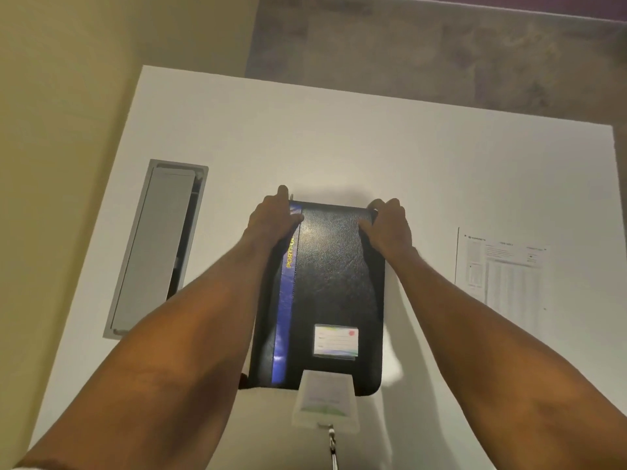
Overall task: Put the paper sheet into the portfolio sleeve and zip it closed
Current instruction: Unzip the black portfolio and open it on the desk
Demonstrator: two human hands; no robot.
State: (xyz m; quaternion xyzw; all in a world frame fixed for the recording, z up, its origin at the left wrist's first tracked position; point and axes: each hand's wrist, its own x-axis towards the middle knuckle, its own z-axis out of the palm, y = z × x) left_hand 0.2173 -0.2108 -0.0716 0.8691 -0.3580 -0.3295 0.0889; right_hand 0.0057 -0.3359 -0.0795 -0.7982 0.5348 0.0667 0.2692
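Our left hand (271, 215) and right hand (390, 225) grip the closed portfolio's (336, 283) far corners; the paper sheet (502, 273) waits outside on the desk (339, 137).

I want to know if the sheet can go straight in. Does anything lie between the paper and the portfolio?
Nothing lies on the bare table between the paper sheet and the portfolio. The portfolio's cover is closed, though, with the left hand and right hand at its far corners.
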